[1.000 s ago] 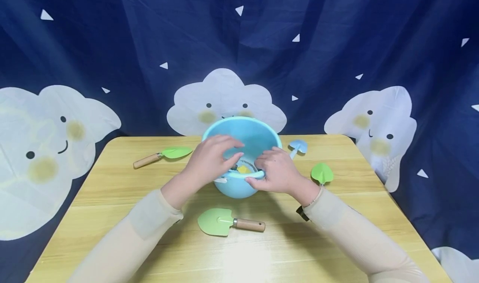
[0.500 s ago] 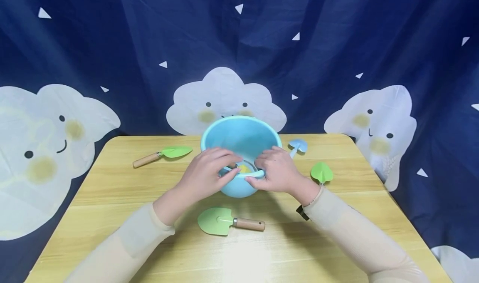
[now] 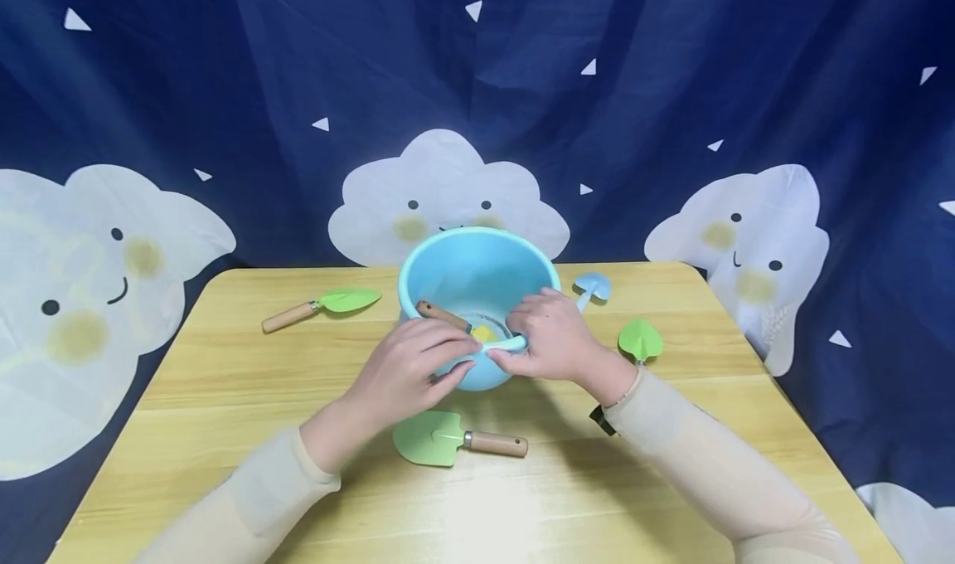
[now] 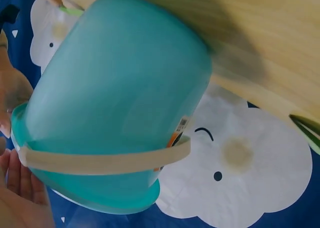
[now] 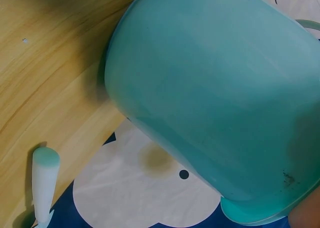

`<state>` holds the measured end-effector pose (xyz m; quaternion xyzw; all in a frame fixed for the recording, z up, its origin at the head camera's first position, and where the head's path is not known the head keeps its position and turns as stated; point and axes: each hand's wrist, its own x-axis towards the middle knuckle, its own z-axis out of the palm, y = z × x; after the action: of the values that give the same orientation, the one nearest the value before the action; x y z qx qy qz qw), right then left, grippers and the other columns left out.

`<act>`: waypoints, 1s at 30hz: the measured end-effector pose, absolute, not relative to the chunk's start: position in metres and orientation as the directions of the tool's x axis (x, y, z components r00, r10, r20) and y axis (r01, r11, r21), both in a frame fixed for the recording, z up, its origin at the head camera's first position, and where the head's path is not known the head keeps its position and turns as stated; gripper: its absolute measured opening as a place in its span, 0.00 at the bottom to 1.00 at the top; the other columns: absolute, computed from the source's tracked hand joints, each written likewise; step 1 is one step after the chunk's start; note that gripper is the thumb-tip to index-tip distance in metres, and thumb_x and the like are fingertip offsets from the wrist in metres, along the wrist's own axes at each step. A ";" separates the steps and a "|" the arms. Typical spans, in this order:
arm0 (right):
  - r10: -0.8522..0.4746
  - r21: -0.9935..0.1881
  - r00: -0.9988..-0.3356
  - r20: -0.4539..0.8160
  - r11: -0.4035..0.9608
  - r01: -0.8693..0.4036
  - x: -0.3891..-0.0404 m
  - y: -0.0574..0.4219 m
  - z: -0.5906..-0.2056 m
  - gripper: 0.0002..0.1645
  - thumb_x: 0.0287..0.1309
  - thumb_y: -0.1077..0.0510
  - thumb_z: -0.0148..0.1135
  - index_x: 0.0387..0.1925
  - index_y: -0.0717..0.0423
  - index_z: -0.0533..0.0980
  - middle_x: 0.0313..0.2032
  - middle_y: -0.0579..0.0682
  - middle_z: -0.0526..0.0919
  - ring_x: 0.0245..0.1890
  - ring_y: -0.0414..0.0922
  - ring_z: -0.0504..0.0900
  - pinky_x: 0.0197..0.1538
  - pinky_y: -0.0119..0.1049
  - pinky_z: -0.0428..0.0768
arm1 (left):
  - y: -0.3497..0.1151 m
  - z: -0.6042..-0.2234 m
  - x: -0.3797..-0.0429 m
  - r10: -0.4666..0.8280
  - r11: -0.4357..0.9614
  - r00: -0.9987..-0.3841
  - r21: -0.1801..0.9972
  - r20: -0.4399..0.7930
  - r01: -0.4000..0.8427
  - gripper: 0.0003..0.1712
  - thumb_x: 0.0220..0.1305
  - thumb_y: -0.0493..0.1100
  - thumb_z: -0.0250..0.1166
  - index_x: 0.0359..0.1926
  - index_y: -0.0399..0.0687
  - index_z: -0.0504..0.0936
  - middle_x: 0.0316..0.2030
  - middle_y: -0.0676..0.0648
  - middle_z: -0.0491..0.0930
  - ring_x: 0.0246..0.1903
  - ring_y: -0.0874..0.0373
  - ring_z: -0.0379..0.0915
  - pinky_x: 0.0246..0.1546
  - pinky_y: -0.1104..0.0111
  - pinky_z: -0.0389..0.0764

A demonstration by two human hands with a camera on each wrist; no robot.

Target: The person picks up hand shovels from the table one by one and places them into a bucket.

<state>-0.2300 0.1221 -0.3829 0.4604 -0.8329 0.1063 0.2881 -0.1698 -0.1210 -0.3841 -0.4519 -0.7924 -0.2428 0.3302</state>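
In the head view, a light blue bucket (image 3: 477, 253) stands tilted toward me on the table. My right hand (image 3: 555, 336) grips its near right rim, thumb outside and fingers curled inside. My left hand (image 3: 410, 365) is at the near left rim, fingers extended over it and thumb apart, holding no tool. Inside the bucket, a wooden-handled tool (image 3: 443, 315) leans against the left wall, its lower part hidden. Something yellow (image 3: 483, 333) shows at the bottom. In the left wrist view, the pale carrying handle (image 4: 100, 163) crosses the bucket below its rim, beside my left fingers (image 4: 25, 180).
A green trowel (image 3: 429, 440) lies in front of the bucket on the wooden table (image 3: 224, 431). Another green trowel (image 3: 346, 300) is back left. On the right are a small blue shovel (image 3: 593, 286) and a green shovel (image 3: 640, 340), partly behind my forearm. A patterned curtain (image 3: 477, 66) hangs behind.
My left hand has drawn back from inside the bucket toward its near rim. The wooden handle, earlier mostly covered by that hand, now shows inside. My right hand keeps its grip.
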 end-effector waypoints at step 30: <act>-0.705 0.086 -0.397 0.587 0.542 -0.836 -0.231 0.122 -0.385 0.39 0.63 0.23 0.33 0.11 0.45 0.56 0.13 0.39 0.56 0.15 0.40 0.53 0.24 0.36 0.53 | -0.104 -0.430 -0.155 0.675 0.357 -0.136 -0.160 0.725 0.920 0.09 0.69 0.42 0.63 0.45 0.48 0.87 0.41 0.55 0.86 0.43 0.60 0.81 0.48 0.68 0.80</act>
<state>-0.2315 0.1221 -0.3845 0.4651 -0.8284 0.1118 0.2916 -0.1551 -0.1044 -0.4296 -0.5422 -0.7354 -0.1652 0.3712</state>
